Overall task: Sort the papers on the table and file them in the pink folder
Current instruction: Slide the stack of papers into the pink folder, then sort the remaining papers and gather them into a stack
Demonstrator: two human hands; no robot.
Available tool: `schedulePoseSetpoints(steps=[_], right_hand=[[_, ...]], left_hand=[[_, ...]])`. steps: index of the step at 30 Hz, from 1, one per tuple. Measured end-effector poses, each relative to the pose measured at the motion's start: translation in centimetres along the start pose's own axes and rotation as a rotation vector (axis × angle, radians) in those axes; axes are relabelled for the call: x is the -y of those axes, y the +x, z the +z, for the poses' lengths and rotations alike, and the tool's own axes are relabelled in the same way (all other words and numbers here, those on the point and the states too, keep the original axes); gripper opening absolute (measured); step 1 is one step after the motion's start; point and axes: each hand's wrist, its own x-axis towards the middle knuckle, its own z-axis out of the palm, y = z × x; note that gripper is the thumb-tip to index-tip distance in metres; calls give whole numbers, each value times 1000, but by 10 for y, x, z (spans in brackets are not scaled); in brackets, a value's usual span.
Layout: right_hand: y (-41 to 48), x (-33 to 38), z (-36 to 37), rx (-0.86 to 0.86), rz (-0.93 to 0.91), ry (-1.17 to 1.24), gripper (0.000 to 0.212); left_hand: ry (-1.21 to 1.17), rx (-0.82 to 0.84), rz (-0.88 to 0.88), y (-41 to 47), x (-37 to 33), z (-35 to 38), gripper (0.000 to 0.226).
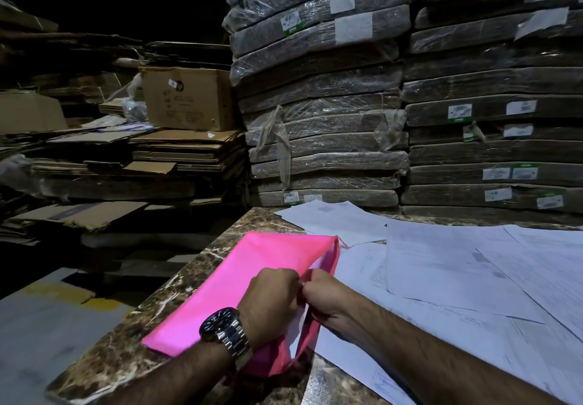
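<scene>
A pink folder (227,281) lies on the brown marble table (126,348), near its left edge. My left hand (271,297), with a wristwatch on the wrist, and my right hand (325,294) meet at the folder's right side, fingers pinched on its open edge. A strip of white paper shows inside the folder's opening. Several white printed papers (457,266) lie spread over the table to the right of the folder, overlapping each other.
Tall stacks of plastic-wrapped flat bundles (321,105) rise right behind the table. To the left are piles of flattened cardboard (132,158) and a cardboard box (189,101). The table's left edge drops to a grey floor (41,325).
</scene>
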Motion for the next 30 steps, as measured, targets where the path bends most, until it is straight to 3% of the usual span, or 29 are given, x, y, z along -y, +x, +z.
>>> schedulePoseSetpoints(steps=[11,18,22,26,30], right_hand=[[-8,12,29,129,34,-2,26],[-26,21,-15,63,57,-6,19],[-42,24,-58,-39,30,-46,13],[-63,25,-112,-197,-20,-98,13],[-81,23,-182,-431,-25,-310,12]], left_hand=[[93,-74,-132,-9,28,-7,26],[235,55,-248,-14,22,-1,31],[220,45,-182,-9,-1,2,44],[134,-36,-64,14,-37,12,41],[-105,80,11,53,-73,37,35]])
